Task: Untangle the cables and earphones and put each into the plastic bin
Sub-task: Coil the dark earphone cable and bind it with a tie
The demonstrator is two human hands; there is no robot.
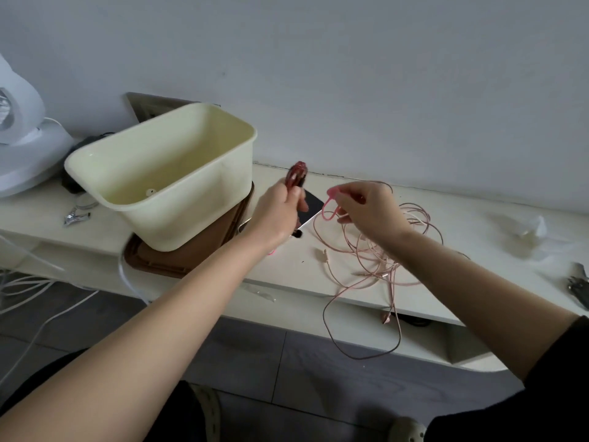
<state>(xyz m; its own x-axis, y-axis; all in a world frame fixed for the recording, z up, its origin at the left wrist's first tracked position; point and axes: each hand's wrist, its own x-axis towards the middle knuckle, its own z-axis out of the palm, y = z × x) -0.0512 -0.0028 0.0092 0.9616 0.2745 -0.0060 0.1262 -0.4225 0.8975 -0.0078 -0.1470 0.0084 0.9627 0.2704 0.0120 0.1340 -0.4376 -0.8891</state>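
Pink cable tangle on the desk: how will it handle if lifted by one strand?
Likely floppy: one loop of the pink cable tangle droops over the desk edge. Probably light, the strands are thin. Crossed loops would likely drag along together.

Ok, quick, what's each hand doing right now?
Left hand: closed, gripping a dark red cable bundle.
Right hand: closed, pinching a pink cable loop.

Plastic bin [197,202] is sitting on a tray [191,255] at the bench's [287,272] left end, with a fan [22,138] standing further left. A phone [312,205] is lying just right of the bin, and both hands are hovering over it: the left hand [277,212] gripping a wound bundle [298,175], the right hand [366,212] pinching a cord loop [330,207]. The cable tangle [382,250] is lying right of the phone, one strand hanging over the front edge. Pliers [580,288] are lying far right.
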